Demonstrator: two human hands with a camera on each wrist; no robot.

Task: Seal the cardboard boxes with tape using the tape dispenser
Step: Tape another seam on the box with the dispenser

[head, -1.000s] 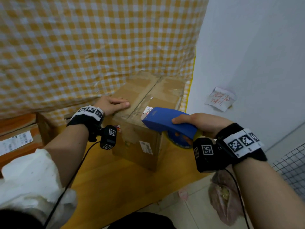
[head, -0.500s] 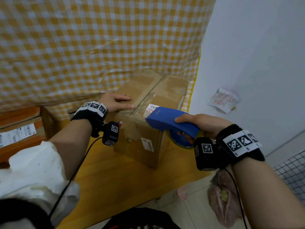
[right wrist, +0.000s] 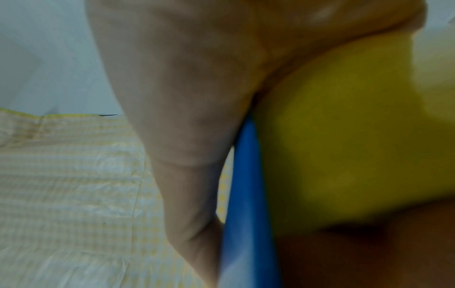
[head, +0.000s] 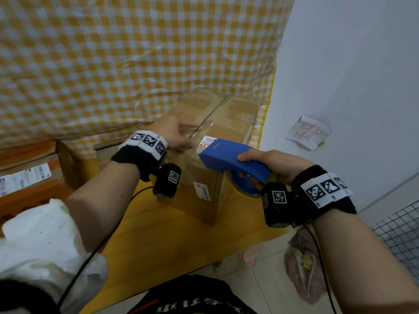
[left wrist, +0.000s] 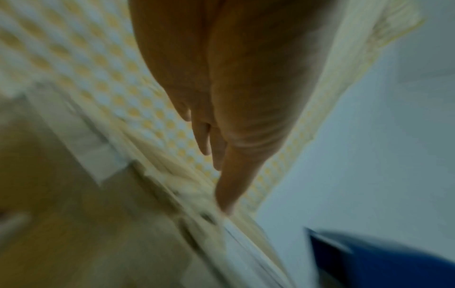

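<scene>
Cardboard box sat on the tabletop, left hand flat on its flap, right hand clenched round the tape dispenser at the near edge; risk: flaps parting or tape drifting off-seam.

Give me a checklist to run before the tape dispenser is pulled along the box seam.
1. Right hand grips the blue tape dispenser: ok.
2. Dispenser nose at the near edge of the cardboard box: ok.
3. Left hand rests flat on the left flap: ok.
4. Top flaps closed along the seam: ok.
5. Tape end stuck to the box: cannot tell.
6. Left fingers clear of the tape path: not ok, they reach the seam.
</scene>
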